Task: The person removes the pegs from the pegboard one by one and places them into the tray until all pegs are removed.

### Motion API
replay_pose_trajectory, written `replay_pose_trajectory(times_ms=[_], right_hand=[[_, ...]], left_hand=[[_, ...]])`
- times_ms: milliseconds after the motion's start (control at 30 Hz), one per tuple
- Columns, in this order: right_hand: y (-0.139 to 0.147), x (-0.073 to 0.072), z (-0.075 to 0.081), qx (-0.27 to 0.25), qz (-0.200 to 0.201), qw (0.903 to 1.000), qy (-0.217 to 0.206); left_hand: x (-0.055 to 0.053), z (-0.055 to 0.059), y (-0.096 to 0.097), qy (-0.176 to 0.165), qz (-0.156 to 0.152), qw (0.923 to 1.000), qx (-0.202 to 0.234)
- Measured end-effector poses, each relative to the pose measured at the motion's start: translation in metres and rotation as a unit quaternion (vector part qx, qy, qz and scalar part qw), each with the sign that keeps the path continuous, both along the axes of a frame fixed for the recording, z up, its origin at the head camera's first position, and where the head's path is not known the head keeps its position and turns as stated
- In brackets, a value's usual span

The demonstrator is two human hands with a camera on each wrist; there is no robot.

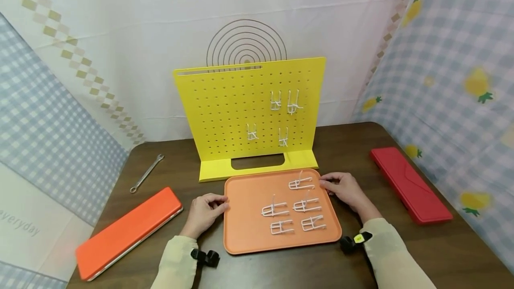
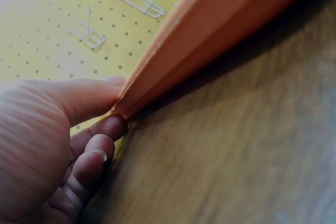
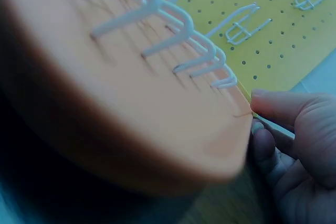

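An orange tray (image 1: pixel 246 231) lies on the table in front of a yellow pegboard (image 1: pixel 225 110). My left hand (image 1: pixel 202 213) pinches the tray's left rim between thumb and fingers, as the left wrist view also shows. At the tray's far right corner, my right hand (image 1: pixel 345 187) grips the rim the same way. Several white wire hooks, such as one near the front (image 1: pixel 282 227), lie on the right half of the tray. More white hooks, among them one at the upper right (image 1: pixel 294 107), hang on the pegboard.
To the left are an orange-red flat case (image 1: pixel 130 231) and a metal wrench (image 1: pixel 147 174). A red case (image 1: pixel 411 184) lies on the right side of the brown table (image 1: pixel 341 139). Patterned cloth (image 1: pixel 152 57) hangs behind and at both sides.
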State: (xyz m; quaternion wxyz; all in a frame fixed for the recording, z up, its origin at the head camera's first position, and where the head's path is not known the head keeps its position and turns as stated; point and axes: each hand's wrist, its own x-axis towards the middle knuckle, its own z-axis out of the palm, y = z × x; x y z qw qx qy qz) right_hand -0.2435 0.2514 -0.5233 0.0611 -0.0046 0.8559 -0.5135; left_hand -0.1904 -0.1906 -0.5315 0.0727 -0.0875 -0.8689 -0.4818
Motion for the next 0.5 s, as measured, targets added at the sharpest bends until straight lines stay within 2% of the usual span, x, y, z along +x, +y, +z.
replay_pose_trajectory(times_ms=[100, 233, 367, 500], right_hand=[[0.002, -0.001, 0.005, 0.016, 0.005, 0.9999, 0.000], [0.002, -0.006, 0.020, 0.025, 0.017, 0.9993, 0.022], [-0.003, -0.015, 0.042, 0.028, 0.030, 0.9975, 0.058], [-0.015, -0.026, 0.070, 0.041, 0.039, 0.9921, 0.112]], left_hand=[[0.000, 0.000, 0.001, 0.003, -0.002, 1.0000, 0.000], [0.000, 0.001, 0.001, 0.004, -0.004, 1.0000, 0.001], [0.000, 0.001, 0.001, 0.000, -0.004, 1.0000, 0.002], [0.000, 0.001, -0.001, 0.002, -0.003, 1.0000, -0.001]])
